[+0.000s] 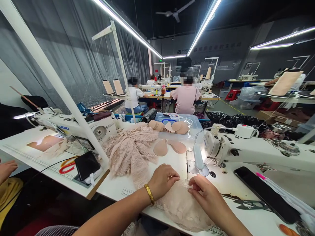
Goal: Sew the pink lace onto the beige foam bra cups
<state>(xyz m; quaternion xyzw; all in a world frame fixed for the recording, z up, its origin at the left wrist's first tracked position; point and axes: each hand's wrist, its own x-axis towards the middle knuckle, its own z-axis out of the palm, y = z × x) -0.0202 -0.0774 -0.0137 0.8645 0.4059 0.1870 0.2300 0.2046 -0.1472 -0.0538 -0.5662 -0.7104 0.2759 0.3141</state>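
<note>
A beige lace piece (183,208) lies over the table's front edge, in front of the sewing machine (218,144). My left hand (163,179), with a gold bracelet at its wrist, pinches the lace's upper left edge. Opposite it, my right hand (204,191) has thumb and bent fingers closed on the upper right edge. Both hands are just short of the machine's lit needle area. Two beige fabric cups (161,147) lie flat beyond my left hand. A heap of beige lace (130,147) spreads to the left, its lower end reaching towards my left wrist.
Right of my hands lie thread snips (253,205) and a black phone (264,193). Stacked cups (180,127) rest by a clear plastic bin (197,124). On the left table are orange-handled scissors (66,166) and a dark device (87,165). A neighbour's hand (7,170) shows far left.
</note>
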